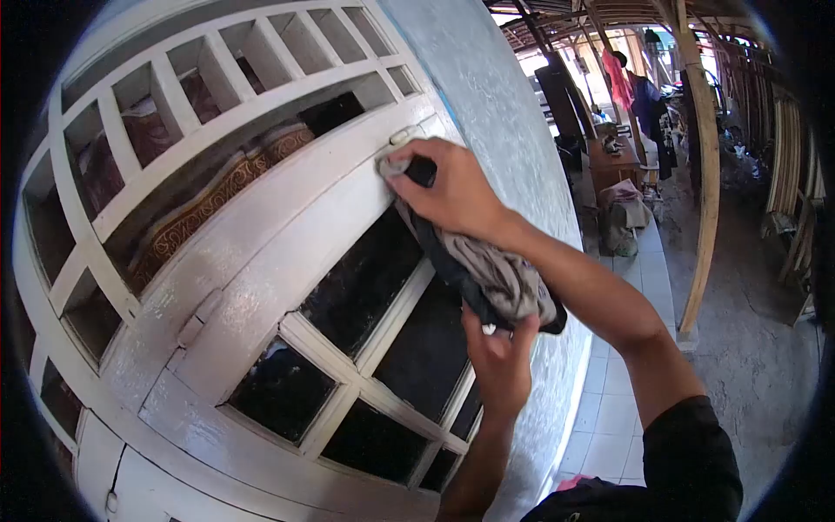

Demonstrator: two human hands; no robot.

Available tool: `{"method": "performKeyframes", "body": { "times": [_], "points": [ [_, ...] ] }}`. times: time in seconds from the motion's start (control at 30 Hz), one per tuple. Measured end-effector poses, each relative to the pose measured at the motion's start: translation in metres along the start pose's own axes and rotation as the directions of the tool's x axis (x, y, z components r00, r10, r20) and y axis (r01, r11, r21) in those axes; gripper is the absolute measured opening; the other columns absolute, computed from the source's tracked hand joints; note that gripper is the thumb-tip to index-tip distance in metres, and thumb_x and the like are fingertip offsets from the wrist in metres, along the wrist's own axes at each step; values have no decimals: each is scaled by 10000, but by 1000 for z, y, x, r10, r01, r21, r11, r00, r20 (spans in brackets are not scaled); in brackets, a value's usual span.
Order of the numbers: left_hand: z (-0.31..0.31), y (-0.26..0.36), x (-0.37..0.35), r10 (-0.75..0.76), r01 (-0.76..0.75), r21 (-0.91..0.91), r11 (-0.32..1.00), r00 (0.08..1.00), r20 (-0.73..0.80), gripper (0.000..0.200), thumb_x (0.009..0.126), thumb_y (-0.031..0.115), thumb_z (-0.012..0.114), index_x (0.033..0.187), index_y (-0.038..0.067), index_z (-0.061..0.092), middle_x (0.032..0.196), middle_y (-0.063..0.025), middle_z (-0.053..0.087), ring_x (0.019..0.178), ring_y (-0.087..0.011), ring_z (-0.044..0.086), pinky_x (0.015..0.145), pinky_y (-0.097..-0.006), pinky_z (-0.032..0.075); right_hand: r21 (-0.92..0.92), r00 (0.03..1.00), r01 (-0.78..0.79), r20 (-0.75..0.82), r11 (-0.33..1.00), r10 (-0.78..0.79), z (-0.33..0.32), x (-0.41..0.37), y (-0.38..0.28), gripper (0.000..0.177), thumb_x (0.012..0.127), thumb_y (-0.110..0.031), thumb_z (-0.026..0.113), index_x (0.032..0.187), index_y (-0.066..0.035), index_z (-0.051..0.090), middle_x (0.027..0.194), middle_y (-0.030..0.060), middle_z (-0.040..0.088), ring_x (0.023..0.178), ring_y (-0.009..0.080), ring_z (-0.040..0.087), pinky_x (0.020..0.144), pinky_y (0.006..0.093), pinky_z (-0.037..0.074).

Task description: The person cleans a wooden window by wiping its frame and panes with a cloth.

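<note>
A grey and dark cloth (500,265) hangs bunched between my two hands, in front of a white wooden window sash (348,235) with dark glass panes. My right hand (452,187) is closed on the upper part of the cloth and presses a pale fold of it against the frame's upper right corner, beside a hinge (404,135). Lower down, my left hand (500,361) grips the bottom of the bundle between thumb and fingers. Some of its fingers are hidden behind the cloth.
Above the sash is a white slatted vent (174,113) with a patterned brown curtain (230,196) behind it. A second hinge (198,320) sits further left. A grey wall (496,104) adjoins the frame. To the right stand a wooden post (703,183) and a wooden cabinet (614,163).
</note>
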State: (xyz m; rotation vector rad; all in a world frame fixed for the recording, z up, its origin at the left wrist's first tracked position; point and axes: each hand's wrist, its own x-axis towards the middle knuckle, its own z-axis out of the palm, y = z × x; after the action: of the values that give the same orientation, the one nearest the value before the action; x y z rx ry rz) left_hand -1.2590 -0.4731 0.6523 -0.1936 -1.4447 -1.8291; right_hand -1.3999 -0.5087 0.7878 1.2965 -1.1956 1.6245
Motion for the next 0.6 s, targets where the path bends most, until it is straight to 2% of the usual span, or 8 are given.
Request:
{"method": "performKeyframes", "body": {
  "times": [0.1,0.17,0.3,0.37,0.43,0.47,0.53,0.6],
  "points": [
    [-6,-1,13,-146,146,-37,989,989,-4,684,864,40,626,1445,12,265,1326,-167,444,1215,-248,496,1027,-404,432,-121,994,46,-95,992,-58,4,1,23,256,805,-177,717,990,0,697,919,196,704,865,317,699,789,365,535],
    [-16,-5,21,-229,229,-28,973,973,-3,677,872,60,626,1444,20,267,1310,-163,449,1202,-244,504,1022,-398,440,-123,989,-121,-101,985,109,6,4,35,271,807,-183,717,994,11,690,918,197,706,863,306,706,770,363,540],
    [-14,4,6,-98,99,-12,995,994,51,695,868,29,616,1453,15,241,1319,-180,444,1222,-251,495,1031,-401,440,-115,996,-71,-58,991,65,6,1,12,293,806,-210,726,988,16,688,910,186,712,818,275,710,740,337,536],
    [-5,3,-7,-3,6,-75,997,999,36,749,856,-36,609,1476,7,193,1359,-192,434,1243,-257,482,1047,-397,416,-10,994,-97,48,995,97,-3,-1,-26,300,819,-230,729,986,16,690,902,178,710,780,233,697,724,326,524],
    [4,7,-20,112,-112,-62,992,994,4,775,881,-71,613,1494,-17,141,1374,-195,444,1237,-246,485,1033,-378,425,137,994,69,77,988,-80,4,0,-37,274,833,-213,719,1002,1,694,908,173,698,788,226,681,720,326,514],
    [11,9,-24,117,-124,-126,984,992,-56,792,868,-94,602,1495,-12,125,1378,-199,438,1249,-254,474,1034,-378,421,119,988,103,100,988,-115,3,1,-45,256,833,-196,714,1004,-8,694,911,167,687,803,239,674,728,335,513],
    [6,8,-17,112,-118,-104,988,992,-61,777,865,-96,597,1488,-13,140,1376,-199,437,1240,-251,480,1032,-379,423,44,980,156,117,987,-160,8,6,-53,216,822,-152,700,1008,-42,692,912,153,657,851,309,655,761,376,519],
    [2,10,-9,63,-70,-79,994,993,-96,734,864,-87,584,1471,-16,177,1358,-199,449,1220,-241,493,1023,-376,425,-24,986,132,103,991,-129,8,9,-53,203,817,-137,693,1000,-51,691,926,158,659,867,335,647,775,390,518]
  ]
}}
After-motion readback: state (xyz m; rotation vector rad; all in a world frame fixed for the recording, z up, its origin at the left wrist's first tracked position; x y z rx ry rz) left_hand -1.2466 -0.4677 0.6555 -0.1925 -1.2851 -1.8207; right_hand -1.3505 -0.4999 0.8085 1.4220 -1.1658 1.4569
